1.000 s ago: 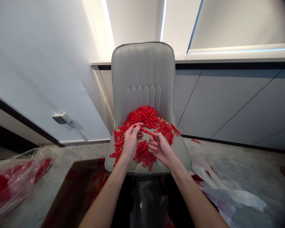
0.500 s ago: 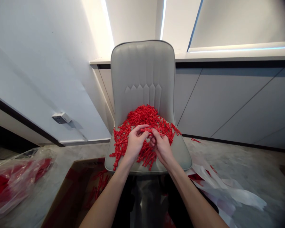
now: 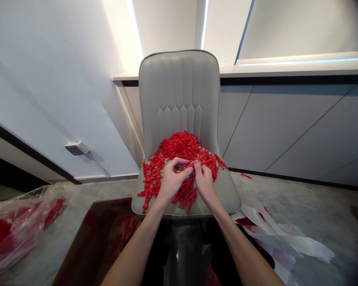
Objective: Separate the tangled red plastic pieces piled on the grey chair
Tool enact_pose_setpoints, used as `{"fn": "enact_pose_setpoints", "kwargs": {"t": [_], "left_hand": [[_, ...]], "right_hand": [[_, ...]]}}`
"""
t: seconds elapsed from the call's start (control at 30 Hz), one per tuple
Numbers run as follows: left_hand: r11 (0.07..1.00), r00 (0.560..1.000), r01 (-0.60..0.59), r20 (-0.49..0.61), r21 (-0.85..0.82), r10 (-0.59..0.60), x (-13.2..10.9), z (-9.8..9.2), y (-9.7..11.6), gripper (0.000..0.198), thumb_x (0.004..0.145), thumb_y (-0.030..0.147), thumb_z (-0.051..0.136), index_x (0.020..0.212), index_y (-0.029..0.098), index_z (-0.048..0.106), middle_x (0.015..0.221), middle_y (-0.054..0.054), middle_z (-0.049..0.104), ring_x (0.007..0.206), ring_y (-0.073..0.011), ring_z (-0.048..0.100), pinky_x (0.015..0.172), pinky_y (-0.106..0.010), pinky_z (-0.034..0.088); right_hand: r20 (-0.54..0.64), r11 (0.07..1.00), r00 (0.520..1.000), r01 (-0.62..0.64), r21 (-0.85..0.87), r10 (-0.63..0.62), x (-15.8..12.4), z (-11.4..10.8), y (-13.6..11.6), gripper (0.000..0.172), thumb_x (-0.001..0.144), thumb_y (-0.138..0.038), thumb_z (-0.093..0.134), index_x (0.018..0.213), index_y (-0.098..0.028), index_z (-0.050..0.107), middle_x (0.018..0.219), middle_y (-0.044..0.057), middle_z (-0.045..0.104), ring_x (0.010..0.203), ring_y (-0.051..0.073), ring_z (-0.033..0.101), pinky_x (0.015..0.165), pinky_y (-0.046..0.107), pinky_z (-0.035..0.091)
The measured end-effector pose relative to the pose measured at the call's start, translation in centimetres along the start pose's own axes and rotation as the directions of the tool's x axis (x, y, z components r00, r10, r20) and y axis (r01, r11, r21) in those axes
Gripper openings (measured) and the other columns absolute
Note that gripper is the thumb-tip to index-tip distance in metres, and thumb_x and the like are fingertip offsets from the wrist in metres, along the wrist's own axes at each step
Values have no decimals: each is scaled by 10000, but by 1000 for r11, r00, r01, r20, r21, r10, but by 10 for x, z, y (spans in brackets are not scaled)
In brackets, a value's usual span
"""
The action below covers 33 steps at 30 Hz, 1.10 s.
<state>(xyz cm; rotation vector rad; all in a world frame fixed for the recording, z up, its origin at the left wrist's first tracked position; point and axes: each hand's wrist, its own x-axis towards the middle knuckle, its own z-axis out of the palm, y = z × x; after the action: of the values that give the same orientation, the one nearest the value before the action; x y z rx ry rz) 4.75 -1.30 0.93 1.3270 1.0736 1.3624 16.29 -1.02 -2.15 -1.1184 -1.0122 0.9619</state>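
Observation:
A heap of small, glossy red branched pieces (image 3: 179, 145) covers the seat of a grey chair (image 3: 179, 83), with more of them spread loosely toward the front and sides. Over the heap my two hands meet. My left hand (image 3: 172, 178) is curled, thumb and forefinger closing at the tips near a red piece. My right hand (image 3: 203, 177) pinches a red piece (image 3: 193, 163) between thumb and fingers, close beside the left fingertips. Fingers hide most of that piece, so its exact kind is unclear.
An open cardboard box (image 3: 86, 238) with red pieces inside stands on the floor at lower left. Farther left lies a clear plastic bag (image 3: 20, 226) with red contents. White plastic sheeting (image 3: 283, 234) lies at right. Cabinets (image 3: 298, 127) stand behind the chair.
My left hand has shifted slightly right, its fingertips now closer to the right hand's. The right fingers have closed in around the red piece. The heap looks the same.

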Motion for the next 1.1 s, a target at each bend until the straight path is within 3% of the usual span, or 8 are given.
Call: {"fn": "enact_pose_setpoints", "kwargs": {"t": [0.13,0.27,0.37,0.5,0.7,0.8,0.9,1.1], "left_hand": [[998,1000,-24,17,53,23,-1,1,-1,130,791,271,749,837,161,697,858,-46,689,754,-143,622,695,-242,497],[992,998,56,-6,-109,-57,0,2,-5,254,828,395,722,964,189,660,917,-38,680,660,-121,588,540,-213,455],[976,982,145,142,-162,-122,2,2,-9,373,817,462,733,1053,178,684,912,-45,690,545,-85,505,466,-208,398],[963,951,186,283,-197,-126,2,0,-9,415,802,464,761,1072,150,732,956,-93,724,707,-138,617,571,-207,446],[951,946,199,301,-237,-123,-1,2,-3,538,795,453,772,1229,149,679,1179,-145,708,1035,-238,669,798,-258,518],[941,928,240,341,-238,-150,-4,5,-2,624,787,467,764,1311,159,625,1127,-136,725,815,-178,681,614,-211,491],[950,916,238,372,-202,-150,-6,8,-3,567,812,463,726,1274,145,642,1018,-103,739,503,-57,525,443,-174,390],[971,955,178,267,-162,-131,-7,16,-5,447,812,443,712,1098,103,674,814,-55,703,374,-31,414,319,-175,296]], "right_hand": [[44,999,999,18,46,-20,1,-3,-3,401,880,-559,596,739,-187,645,701,16,624,688,166,555,627,263,439],[225,991,974,-33,129,3,-1,-4,-7,412,863,-577,632,711,-195,620,646,1,585,633,160,542,566,260,427],[321,977,947,-87,197,19,-4,-2,-6,437,856,-610,638,744,-187,641,642,-5,574,591,137,510,529,247,399],[407,953,914,-123,276,0,-5,1,0,445,871,-606,634,784,-173,686,715,17,611,625,125,520,561,238,421],[425,958,904,-78,275,-49,-4,-1,-3,423,844,-593,674,857,-172,711,846,53,681,699,142,585,621,248,486],[443,975,896,-88,202,-12,-6,-2,-11,444,829,-601,675,768,-162,686,638,17,616,548,117,516,500,230,424],[446,985,895,-92,144,18,-9,-3,-16,472,843,-614,637,677,-171,633,476,-24,500,441,108,464,416,223,356],[398,982,917,-103,162,30,-11,-1,-10,424,850,-586,619,675,-200,598,474,-33,484,396,119,476,387,243,398]]}}
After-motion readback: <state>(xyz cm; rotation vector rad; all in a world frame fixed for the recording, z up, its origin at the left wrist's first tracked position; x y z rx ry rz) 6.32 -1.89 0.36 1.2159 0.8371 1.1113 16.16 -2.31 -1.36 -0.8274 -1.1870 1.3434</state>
